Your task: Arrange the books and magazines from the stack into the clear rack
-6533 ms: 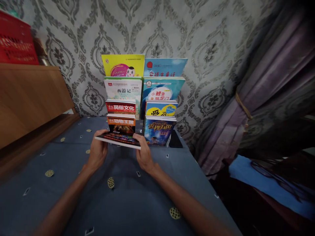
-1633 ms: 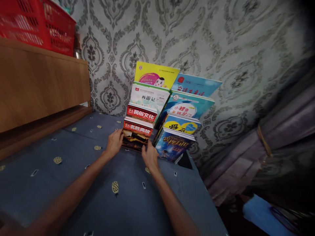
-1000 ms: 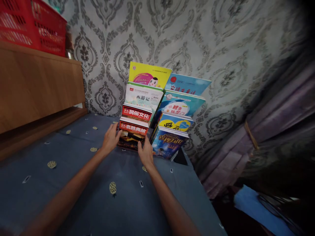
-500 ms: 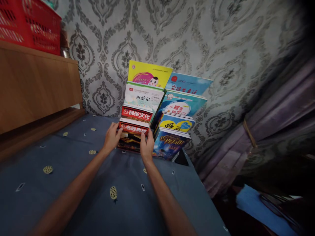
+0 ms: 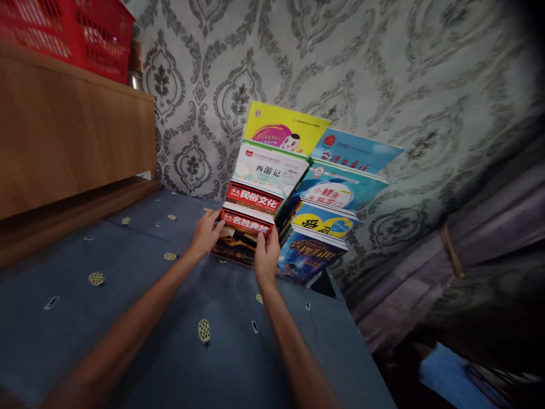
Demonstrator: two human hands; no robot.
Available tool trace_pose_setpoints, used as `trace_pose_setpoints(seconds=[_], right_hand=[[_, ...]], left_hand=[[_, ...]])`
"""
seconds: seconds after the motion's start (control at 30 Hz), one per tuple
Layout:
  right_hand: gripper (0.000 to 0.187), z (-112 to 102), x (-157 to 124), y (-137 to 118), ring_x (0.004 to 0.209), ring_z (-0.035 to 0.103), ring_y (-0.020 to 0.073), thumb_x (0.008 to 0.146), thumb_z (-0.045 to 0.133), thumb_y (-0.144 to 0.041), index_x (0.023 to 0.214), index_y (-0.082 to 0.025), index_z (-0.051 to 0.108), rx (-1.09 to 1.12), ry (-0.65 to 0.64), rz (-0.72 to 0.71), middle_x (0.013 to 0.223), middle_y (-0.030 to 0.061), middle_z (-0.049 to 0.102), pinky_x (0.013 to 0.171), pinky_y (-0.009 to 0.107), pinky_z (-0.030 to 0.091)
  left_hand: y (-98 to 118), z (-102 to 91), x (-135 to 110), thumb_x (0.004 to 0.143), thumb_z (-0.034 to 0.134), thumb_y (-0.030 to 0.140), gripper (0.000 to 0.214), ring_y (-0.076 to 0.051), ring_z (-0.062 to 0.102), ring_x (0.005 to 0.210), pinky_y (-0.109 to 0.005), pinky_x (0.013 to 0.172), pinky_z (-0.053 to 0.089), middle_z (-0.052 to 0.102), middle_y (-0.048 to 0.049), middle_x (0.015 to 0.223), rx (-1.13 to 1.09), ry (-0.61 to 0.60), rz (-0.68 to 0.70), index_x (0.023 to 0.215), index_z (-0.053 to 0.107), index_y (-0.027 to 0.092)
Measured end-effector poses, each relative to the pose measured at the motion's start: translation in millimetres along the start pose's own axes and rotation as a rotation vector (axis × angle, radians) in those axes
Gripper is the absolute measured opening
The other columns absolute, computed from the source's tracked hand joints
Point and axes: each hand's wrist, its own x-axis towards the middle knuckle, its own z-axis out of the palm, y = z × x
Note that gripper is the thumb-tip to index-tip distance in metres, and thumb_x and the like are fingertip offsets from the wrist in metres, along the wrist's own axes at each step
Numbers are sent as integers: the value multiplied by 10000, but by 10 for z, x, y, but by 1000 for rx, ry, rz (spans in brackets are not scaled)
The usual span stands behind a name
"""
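Two columns of upright books lean back in tiers against the wall. At the front left stands a book with a red title band and a dark cover (image 5: 238,245). My left hand (image 5: 207,232) grips its left edge, thumb toward the front. On its right edge is my right hand (image 5: 267,255), fingers closed along the side. Behind it rise another red-banded book (image 5: 255,199), a white book (image 5: 272,170) and a yellow book (image 5: 285,128). Beside my right hand is a dark blue book (image 5: 310,255), with a yellow-and-blue book (image 5: 326,220) and teal book (image 5: 347,184) behind.
The books stand on a blue patterned cloth (image 5: 149,318). A wooden cabinet (image 5: 76,130) with a red basket (image 5: 102,40) on top is at left. A black wedge-shaped object (image 5: 324,284) sits by the right column. A tied curtain (image 5: 409,278) hangs at right.
The view has shifted, so the books and both hands appear farther right. Both hands stay on the sides of the front red-banded book; the books keep their arrangement.
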Motion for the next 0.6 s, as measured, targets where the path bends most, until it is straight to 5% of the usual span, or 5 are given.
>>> trace_pose_setpoints(seconds=[0.17,0.3,0.43,0.6], right_hand=[[620,-15,-6,4,1253,583,233,952,355,-483,1450,-131,470,68,-4,45,1366,149,619,1067,403,450],[641,-19,67,-3,1221,596,252,930,394,-547,1391,-132,553,163,54,109,1318,139,650,1060,428,454],[647,-2,226,-13,1297,541,254,916,413,-577,1377,-152,578,201,143,134,1381,111,613,1110,439,410],[615,20,387,-92,1291,545,256,913,433,-571,1345,-171,609,199,139,50,1361,84,632,1110,458,412]], left_hand=[[-212,-278,233,866,540,250,341,-236,642,1028,-406,945,521,731,-80,1113,-222,-204,5,1147,723,186],[-303,-405,402,935,515,357,399,-250,669,1110,-425,937,538,718,-136,1202,-597,-76,-237,1238,665,145],[-140,-273,488,1034,313,459,522,-245,562,1322,-430,1091,450,587,-170,1426,-969,-62,-332,1356,569,138],[76,-16,524,1035,212,555,634,-221,325,1494,-390,1231,273,422,-73,1580,-1108,-135,-267,1460,484,172]])
